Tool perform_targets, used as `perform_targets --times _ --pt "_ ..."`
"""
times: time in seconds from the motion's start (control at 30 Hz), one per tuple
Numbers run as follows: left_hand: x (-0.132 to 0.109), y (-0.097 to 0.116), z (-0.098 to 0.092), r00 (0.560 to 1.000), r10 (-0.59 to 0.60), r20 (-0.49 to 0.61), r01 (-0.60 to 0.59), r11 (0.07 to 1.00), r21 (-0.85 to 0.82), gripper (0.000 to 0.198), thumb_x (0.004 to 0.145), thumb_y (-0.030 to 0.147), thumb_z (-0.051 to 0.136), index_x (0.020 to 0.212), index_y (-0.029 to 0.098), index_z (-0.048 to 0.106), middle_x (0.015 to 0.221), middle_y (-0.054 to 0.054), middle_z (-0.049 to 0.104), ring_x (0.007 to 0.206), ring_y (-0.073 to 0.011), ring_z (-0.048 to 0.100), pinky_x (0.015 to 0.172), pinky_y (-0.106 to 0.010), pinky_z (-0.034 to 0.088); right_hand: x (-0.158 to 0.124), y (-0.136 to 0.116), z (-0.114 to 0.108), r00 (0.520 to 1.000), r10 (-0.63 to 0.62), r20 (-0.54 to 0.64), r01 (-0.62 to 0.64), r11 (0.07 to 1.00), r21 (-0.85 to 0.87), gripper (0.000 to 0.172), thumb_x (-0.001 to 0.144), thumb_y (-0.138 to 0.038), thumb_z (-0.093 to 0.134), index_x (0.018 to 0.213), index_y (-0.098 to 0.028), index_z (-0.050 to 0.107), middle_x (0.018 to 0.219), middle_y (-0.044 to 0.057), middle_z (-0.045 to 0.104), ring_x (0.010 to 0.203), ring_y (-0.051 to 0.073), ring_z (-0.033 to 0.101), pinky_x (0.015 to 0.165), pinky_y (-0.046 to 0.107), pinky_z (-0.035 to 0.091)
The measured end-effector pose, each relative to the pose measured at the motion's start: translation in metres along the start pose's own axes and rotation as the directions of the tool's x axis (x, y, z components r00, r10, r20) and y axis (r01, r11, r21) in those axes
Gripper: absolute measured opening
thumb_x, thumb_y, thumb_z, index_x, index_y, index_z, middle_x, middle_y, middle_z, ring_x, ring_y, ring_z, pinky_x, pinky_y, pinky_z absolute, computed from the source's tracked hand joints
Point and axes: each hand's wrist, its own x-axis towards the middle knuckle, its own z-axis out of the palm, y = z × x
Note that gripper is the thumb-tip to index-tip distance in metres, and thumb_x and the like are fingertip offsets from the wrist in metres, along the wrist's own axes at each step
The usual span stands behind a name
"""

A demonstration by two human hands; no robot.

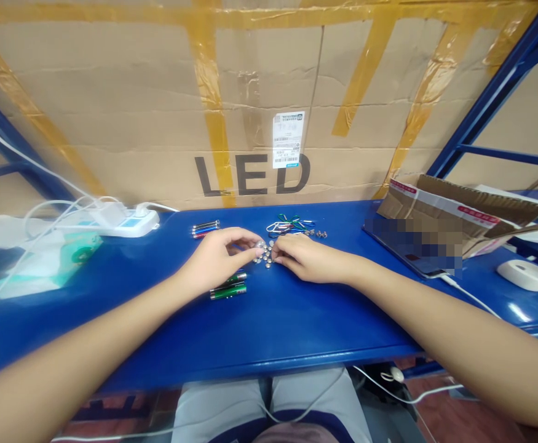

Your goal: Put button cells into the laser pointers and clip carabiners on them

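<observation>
A cluster of small silver round pieces (267, 257), resembling button cells, lies between my hands on the blue table (315, 320). My left hand (220, 255) is curled at the cluster's left side, with thumb and index finger closed on some of the silver pieces. From the right, my right hand (300, 255) reaches in with its fingers pinched together at the cluster's edge; whatever is in them is hidden. Green metal tubes (229, 291), like small penlights, lie below my left hand, which partly covers them. Beyond that hand are red and dark tubes (205, 229).
Coloured strap loops (291, 224) and a few small metal pieces (321, 234) lie behind my right hand. At right are a phone (398, 249) leaning on an open cardboard box (471, 212), and a white mouse (528, 275). A power strip (134, 224) with cables stands left.
</observation>
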Motion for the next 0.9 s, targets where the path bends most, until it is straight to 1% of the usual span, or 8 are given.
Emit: perform_targets --times 0.23,0.3,0.37,0.5,0.6,0.7,0.77,0.9 --pt "-0.003 -0.003 0.008 0.999 0.053 0.001 -0.053 0.997 -0.05 0.022 0.083 0.034 0.071 0.098 0.018 0.073 0.102 -0.006 0.072 0.092 -0.0185 0.066 0.083 -0.031 0.055 0.002 0.003 0.002 0.999 0.031 -0.031 -0.031 0.999 -0.025 0.015 0.098 -0.018 0.041 0.086 -0.019 0.051 0.088 0.007 0.061 0.079 0.019 0.052 0.076 0.035 0.042" --pt "-0.003 -0.005 0.009 0.999 0.047 0.004 -0.047 0.996 -0.08 0.022 0.083 0.034 0.071 0.098 0.018 0.073 0.102 -0.007 0.072 0.093 -0.0188 0.066 0.085 -0.032 0.055 0.003 0.001 0.001 0.993 0.063 -0.099 -0.056 0.996 0.074 0.015 0.098 -0.021 0.041 0.087 -0.019 0.051 0.087 0.006 0.06 0.078 0.018 0.052 0.075 0.034 0.043" --pt "-0.004 -0.006 0.01 0.999 0.052 0.006 -0.051 0.992 -0.115 0.022 0.083 0.034 0.071 0.098 0.018 0.072 0.103 -0.007 0.071 0.095 -0.019 0.066 0.089 -0.033 0.055 0.005 -0.002 0.0 0.974 0.15 -0.172 -0.097 0.955 0.282 0.016 0.098 -0.025 0.043 0.087 -0.018 0.052 0.085 0.005 0.06 0.076 0.017 0.054 0.075 0.033 0.044" --pt "-0.005 -0.007 0.013 0.997 0.072 -0.009 -0.073 0.974 -0.215 0.023 0.083 0.033 0.072 0.099 0.016 0.071 0.106 -0.008 0.071 0.097 -0.0194 0.067 0.095 -0.035 0.054 0.009 -0.01 -0.005 0.909 0.364 -0.202 -0.111 0.679 0.726 0.024 0.093 -0.038 0.059 0.084 -0.016 0.059 0.078 0.002 0.064 0.068 0.013 0.057 0.071 0.03 0.048" --pt "-0.006 -0.007 0.015 0.998 0.06 -0.01 -0.06 0.961 -0.269 0.024 0.083 0.032 0.072 0.1 0.015 0.071 0.108 -0.009 0.071 0.098 -0.0198 0.068 0.095 -0.036 0.055 0.01 -0.012 -0.008 0.869 0.463 -0.173 -0.078 0.474 0.877 0.03 0.081 -0.043 0.074 0.083 -0.015 0.065 0.074 0.001 0.065 0.064 0.01 0.056 0.066 0.027 0.048" --pt "-0.005 -0.008 0.016 0.998 0.062 -0.001 -0.059 0.954 -0.294 0.023 0.083 0.03 0.073 0.101 0.015 0.071 0.108 -0.009 0.072 0.099 -0.0204 0.068 0.097 -0.037 0.055 0.011 -0.01 -0.007 0.857 0.508 -0.085 -0.075 0.286 0.955 0.031 0.071 -0.039 0.083 0.086 -0.015 0.07 0.071 0.0 0.066 0.063 0.008 0.057 0.066 0.024 0.047" --pt "-0.005 -0.009 0.016 0.998 0.067 -0.006 -0.066 0.948 -0.311 0.023 0.083 0.029 0.073 0.1 0.015 0.071 0.108 -0.009 0.071 0.1 -0.0205 0.068 0.098 -0.038 0.054 0.011 -0.008 -0.004 0.851 0.524 -0.043 -0.079 0.209 0.975 0.032 0.067 -0.038 0.086 0.086 -0.015 0.073 0.072 -0.001 0.068 0.065 0.007 0.058 0.068 0.023 0.048" --pt "-0.003 -0.01 0.016 0.997 0.074 -0.035 -0.081 0.942 -0.326 0.02 0.083 0.027 0.072 0.1 0.017 0.071 0.109 -0.007 0.069 0.101 -0.0196 0.067 0.096 -0.036 0.056 0.011 -0.009 -0.001 0.841 0.541 0.011 -0.115 0.159 0.981 0.031 0.062 -0.036 0.089 0.082 -0.015 0.075 0.075 0.001 0.071 0.07 0.008 0.062 0.074 0.025 0.049"
